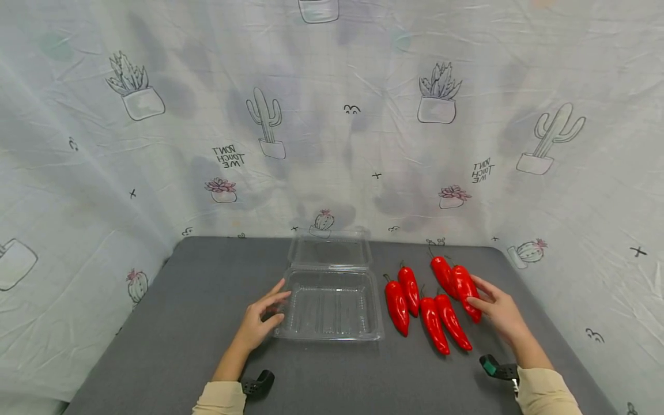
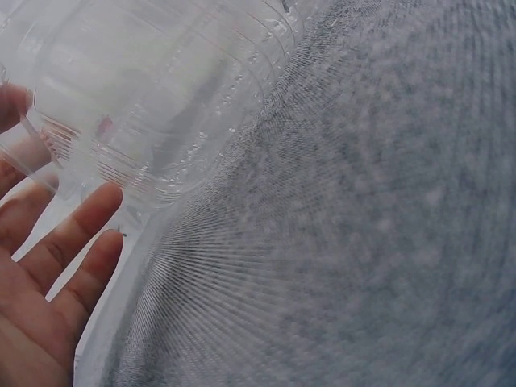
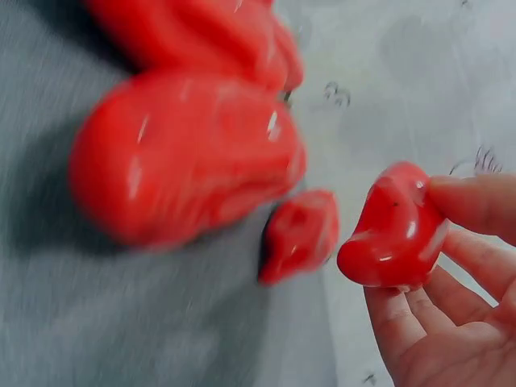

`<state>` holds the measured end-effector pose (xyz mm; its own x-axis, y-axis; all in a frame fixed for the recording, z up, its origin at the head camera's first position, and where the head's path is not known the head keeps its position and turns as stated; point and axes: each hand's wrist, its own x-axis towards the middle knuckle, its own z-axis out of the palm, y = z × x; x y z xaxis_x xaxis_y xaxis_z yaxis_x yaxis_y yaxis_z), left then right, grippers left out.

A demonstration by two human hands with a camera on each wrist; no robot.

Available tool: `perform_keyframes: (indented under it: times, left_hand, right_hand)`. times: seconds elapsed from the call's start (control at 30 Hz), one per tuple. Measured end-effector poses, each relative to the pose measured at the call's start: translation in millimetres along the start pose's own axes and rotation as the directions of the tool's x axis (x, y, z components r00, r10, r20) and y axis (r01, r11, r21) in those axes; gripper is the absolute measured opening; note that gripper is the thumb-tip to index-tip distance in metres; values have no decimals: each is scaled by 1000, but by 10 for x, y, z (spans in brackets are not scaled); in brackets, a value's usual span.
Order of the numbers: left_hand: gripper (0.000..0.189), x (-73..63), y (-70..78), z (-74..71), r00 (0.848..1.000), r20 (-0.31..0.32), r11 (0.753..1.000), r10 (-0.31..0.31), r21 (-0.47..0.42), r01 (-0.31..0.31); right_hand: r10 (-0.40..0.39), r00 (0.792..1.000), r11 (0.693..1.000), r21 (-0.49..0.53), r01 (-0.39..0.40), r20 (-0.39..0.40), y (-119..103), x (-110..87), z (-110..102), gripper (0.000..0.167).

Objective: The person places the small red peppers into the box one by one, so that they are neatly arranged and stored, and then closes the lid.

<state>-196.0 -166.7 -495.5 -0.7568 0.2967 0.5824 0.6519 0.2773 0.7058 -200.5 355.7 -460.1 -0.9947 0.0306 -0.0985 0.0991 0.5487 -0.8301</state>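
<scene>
A clear plastic clamshell box (image 1: pixel 332 334) stands unlatched on the grey table, its lid (image 1: pixel 329 251) folded back toward the curtain. At the box's left edge rests my left hand (image 1: pixel 261 319), fingers loosely extended; the left wrist view has these fingers (image 2: pixel 89 218) beside the ribbed plastic wall. On the right, my right hand (image 1: pixel 500 308) grips a glossy red chili pepper (image 1: pixel 465 288) between thumb and fingers. That pepper (image 3: pixel 391 234) appears end-on in the right wrist view, with the other fingers behind it.
Several more red peppers lie between the box and my right hand, among them one pepper (image 1: pixel 397 308) close to the box's right side. A patterned curtain (image 1: pixel 332 144) hangs behind and beside the table (image 1: pixel 207 288).
</scene>
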Motion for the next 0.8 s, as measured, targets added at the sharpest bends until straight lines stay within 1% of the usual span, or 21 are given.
perform_keyframes:
  times: [0.13, 0.27, 0.37, 0.6, 0.8]
  left_hand:
    - [41, -12, -11, 2, 1000, 4, 1000, -6, 1, 6]
    - [41, -23, -32, 4, 1000, 6, 1000, 1, -4, -1]
    - [41, -23, -45, -3, 1000, 11, 1000, 1, -17, -1]
    - [41, -16, -44, -10, 1000, 13, 1000, 14, -19, -14]
    - [41, -10, -35, -2, 1000, 7, 1000, 14, -17, -14]
  right_hand:
    - [-55, 998, 998, 43, 55, 14, -141, -33, 70, 68]
    - [-107, 994, 993, 60, 106, 20, -258, -59, 153, 65]
    - [-127, 991, 989, 75, 124, 32, -341, -75, 222, 64]
    - [-168, 983, 973, 173, 154, 70, -493, -87, 396, 64]
    - [-204, 973, 964, 195, 182, 103, -543, -64, 556, 62]
